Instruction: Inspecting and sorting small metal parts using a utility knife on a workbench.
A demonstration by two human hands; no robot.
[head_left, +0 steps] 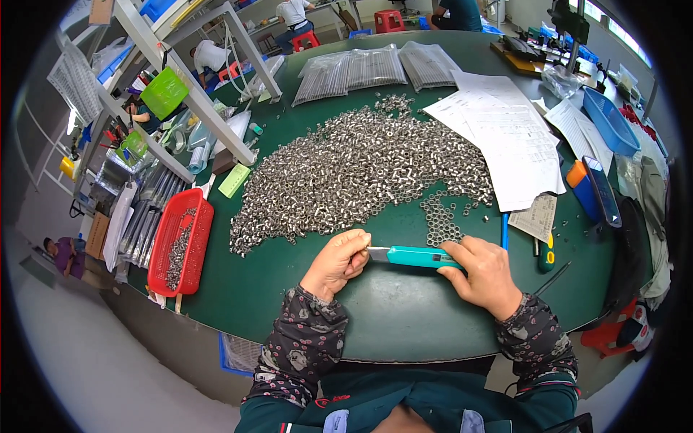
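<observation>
A teal utility knife (415, 256) lies level in front of me, its handle gripped by my right hand (484, 274). The metal blade points left and meets the fingertips of my left hand (335, 263). Those fingers are pinched together; whatever they hold at the blade is too small or hidden to name. Just beyond both hands spreads a wide heap of small silvery metal rings (346, 173) on the green table (375, 310). A flat patch of loose rings (440, 220) lies close to my right hand.
At the left, a red plastic basket (203, 238) holds more small metal parts. Paper sheets (512, 144) cover the heap's right end. Bagged rods (375, 68) lie along the back. A phone (603, 191) stands at the right, with a blue tray (610, 123) behind it.
</observation>
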